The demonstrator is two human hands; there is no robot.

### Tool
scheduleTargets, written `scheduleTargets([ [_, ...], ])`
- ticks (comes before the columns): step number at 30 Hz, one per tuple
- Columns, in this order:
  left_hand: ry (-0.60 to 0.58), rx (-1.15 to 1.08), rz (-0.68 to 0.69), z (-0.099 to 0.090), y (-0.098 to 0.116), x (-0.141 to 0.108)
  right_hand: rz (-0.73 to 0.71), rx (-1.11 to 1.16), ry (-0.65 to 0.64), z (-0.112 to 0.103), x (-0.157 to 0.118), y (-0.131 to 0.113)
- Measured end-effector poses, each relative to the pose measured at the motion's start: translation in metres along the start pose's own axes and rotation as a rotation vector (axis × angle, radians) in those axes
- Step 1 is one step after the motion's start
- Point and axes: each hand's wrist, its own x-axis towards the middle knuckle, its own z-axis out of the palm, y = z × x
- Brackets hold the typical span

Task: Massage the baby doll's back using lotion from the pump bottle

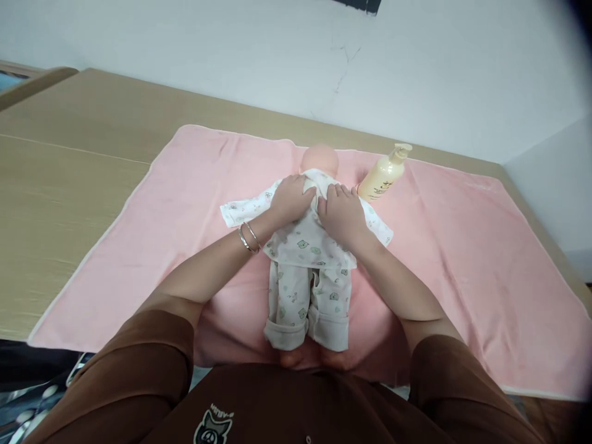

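Shirt (309,246) lies against left hand (291,200) and right hand (345,216), both half-curled.

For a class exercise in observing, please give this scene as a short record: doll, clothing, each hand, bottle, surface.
Doll: lying on pink blanket, face not visible
Clothing: white printed top; printed trousers, cuffs turned up
Left hand: on the top's upper part; bangles at wrist
Right hand: on the top, beside left hand
Bottle: pale yellow, pump-topped, just beyond right hand
Surface: wooden table under blanket
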Motion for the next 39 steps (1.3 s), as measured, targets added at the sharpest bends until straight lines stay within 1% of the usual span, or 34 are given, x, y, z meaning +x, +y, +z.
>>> scheduleTargets([
  [2,-0.029,-0.016,-0.092,-0.005,-0.004,0.006,-0.023,-0.017,0.005,-0.002,-0.005,-0.005],
  [4,-0.031,0.041,-0.131,-0.006,-0.001,0.004,-0.029,0.022,-0.01,-0.003,-0.001,-0.001],
  [6,0.003,0.137,-0.095,-0.003,0.007,-0.005,-0.016,0.097,-0.034,0.0,0.01,0.01],
  [8,0.067,0.204,-0.02,0.003,0.016,-0.018,0.005,0.174,-0.048,0.004,0.023,0.023],
  [10,0.131,0.203,0.055,0.01,0.021,-0.027,0.016,0.219,-0.054,0.008,0.032,0.031],
  [12,0.158,0.163,0.099,0.015,0.019,-0.027,0.025,0.208,-0.044,0.009,0.032,0.032],
  [13,0.15,0.142,0.106,0.015,0.016,-0.024,0.031,0.183,-0.034,0.009,0.029,0.028],
  [15,0.09,0.087,0.08,0.012,0.005,-0.01,0.042,0.107,-0.004,0.006,0.018,0.018],
  [19,-0.083,-0.105,-0.107,0.0,-0.016,0.017,-0.029,-0.055,0.046,-0.002,-0.006,-0.004],
  [21,-0.097,-0.118,-0.139,-0.001,-0.017,0.018,-0.046,-0.065,0.039,-0.004,-0.007,-0.005],
  [23,-0.028,-0.028,-0.082,0.005,-0.011,0.008,-0.018,0.0,0.001,-0.003,0.001,0.003],
  [26,0.123,0.084,0.08,0.021,0.005,-0.014,0.022,0.141,-0.053,0.003,0.023,0.022],
  [27,0.15,0.081,0.11,0.025,0.009,-0.019,0.024,0.17,-0.056,0.006,0.029,0.027],
  [29,0.166,0.039,0.109,0.03,0.013,-0.025,0.023,0.177,-0.033,0.011,0.033,0.031],
  [31,0.162,-0.017,0.072,0.029,0.011,-0.022,0.033,0.143,0.016,0.014,0.028,0.027],
  [34,0.17,-0.123,0.016,0.021,0.003,-0.012,0.029,0.036,0.101,0.011,0.008,0.009],
  [37,0.192,-0.178,-0.027,0.018,-0.001,-0.008,-0.029,-0.043,0.097,0.002,-0.01,-0.004],
  [39,0.228,-0.212,-0.024,0.021,-0.003,-0.011,-0.074,-0.019,0.078,-0.003,-0.013,-0.005],
])
